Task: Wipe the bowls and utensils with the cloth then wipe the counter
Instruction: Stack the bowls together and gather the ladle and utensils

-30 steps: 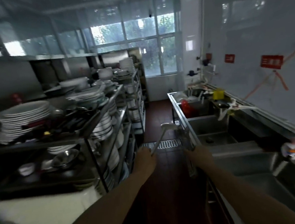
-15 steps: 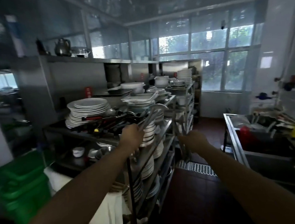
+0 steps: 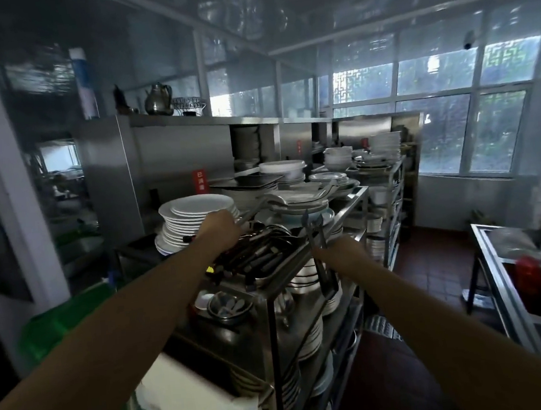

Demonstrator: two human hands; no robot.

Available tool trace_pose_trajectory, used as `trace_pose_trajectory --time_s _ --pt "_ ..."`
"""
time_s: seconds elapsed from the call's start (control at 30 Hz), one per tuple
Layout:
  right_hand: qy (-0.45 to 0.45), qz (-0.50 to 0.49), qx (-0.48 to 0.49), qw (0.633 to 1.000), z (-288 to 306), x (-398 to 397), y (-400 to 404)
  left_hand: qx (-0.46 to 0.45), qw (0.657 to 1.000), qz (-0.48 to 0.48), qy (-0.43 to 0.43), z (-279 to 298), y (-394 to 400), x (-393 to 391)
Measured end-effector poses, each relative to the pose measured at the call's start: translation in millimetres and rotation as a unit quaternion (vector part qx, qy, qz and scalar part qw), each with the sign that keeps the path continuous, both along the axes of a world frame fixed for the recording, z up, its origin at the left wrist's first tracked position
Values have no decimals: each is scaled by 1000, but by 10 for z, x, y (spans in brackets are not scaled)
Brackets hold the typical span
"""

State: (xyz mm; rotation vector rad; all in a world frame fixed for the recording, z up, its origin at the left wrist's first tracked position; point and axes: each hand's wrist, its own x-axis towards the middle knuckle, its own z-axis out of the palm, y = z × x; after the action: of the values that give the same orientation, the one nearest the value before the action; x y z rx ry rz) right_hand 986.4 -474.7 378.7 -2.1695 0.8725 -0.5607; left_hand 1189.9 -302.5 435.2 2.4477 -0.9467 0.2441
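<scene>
My left hand (image 3: 221, 228) grips the handle of a metal ladle (image 3: 256, 207) over the top shelf of a steel rack (image 3: 348, 206). The ladle's bowl points up and right, toward a pile of white dishes. Below that hand lies a tray of dark-handled utensils (image 3: 257, 254). My right hand (image 3: 344, 250) holds metal tongs (image 3: 318, 233) upright at the rack's front edge, their lower end hanging past the shelf. A small steel bowl (image 3: 228, 306) sits on the shelf below. A white sheet, perhaps a cloth (image 3: 187, 395), hangs at the rack's near end.
A stack of white plates (image 3: 195, 217) stands left of the tray, and more plates and bowls fill the rack's shelves. A green bin (image 3: 55, 322) is at the left. A steel sink counter (image 3: 493, 252) stands at the right, across a red-tiled aisle (image 3: 430, 276).
The view has swung left from the sinks to the dish rack. Both hands, still holding the ladle and the tongs, have moved up to the rack's top shelf.
</scene>
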Motion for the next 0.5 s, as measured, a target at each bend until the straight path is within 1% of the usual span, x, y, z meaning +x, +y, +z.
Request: trace_pose_trajectory --time_s 0.07,0.17,0.37,0.5 --pt "2 -3 -9 1000 -12 174 -33 3 1000 -8 -4 -52 -59 229" --pt "25 -15 -35 999 -43 398 -97 32 999 -26 -3 -107 -156 438" --pt "29 -29 -9 999 -137 780 -257 73 996 -48 -18 -232 -372 777" --pt "41 -24 -21 999 -103 990 -332 119 990 -70 -25 -206 -433 844"
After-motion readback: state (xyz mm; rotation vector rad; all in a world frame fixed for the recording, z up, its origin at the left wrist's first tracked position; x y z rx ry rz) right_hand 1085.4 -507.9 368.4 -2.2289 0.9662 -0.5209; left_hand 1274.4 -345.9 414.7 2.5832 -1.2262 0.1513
